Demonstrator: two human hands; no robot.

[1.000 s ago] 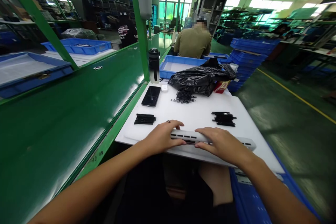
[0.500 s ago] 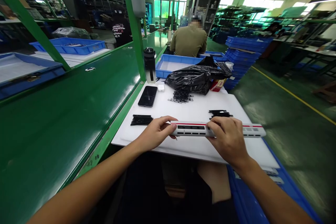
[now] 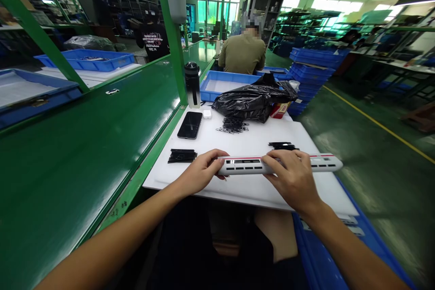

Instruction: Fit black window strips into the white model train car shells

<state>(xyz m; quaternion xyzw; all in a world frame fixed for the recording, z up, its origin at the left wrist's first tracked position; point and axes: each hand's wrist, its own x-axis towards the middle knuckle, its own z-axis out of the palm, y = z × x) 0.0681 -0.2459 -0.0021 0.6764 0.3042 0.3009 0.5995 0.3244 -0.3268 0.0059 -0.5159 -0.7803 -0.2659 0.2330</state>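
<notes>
A long white toy train car shell (image 3: pixel 243 168) with a red stripe and rows of window slots spans both hands above the white work surface. My left hand (image 3: pixel 205 167) is closed on its left end, thumb on the near side. Across the shell's right half lies my right hand (image 3: pixel 292 172), closed around it, with fingertips against the window row. Whether a small part sits under those fingertips is hidden. Stacks of flat black strips lie close by: a left stack (image 3: pixel 181 155) beside my left hand and a right stack (image 3: pixel 283 146) behind my right hand.
Farther back on the white foam board (image 3: pixel 234 192) are loose black frames (image 3: pixel 233 125), a phone (image 3: pixel 190 125), a white case (image 3: pixel 207 113), a bottle (image 3: pixel 192 85) and a black plastic bag (image 3: pixel 253 98). A green bench (image 3: pixel 102 154) runs along the left. A person (image 3: pixel 242 52) sits ahead.
The train shell has rolled slightly, so its lower slots face me more. My right hand has shifted a little left along the window row. My left hand keeps its hold.
</notes>
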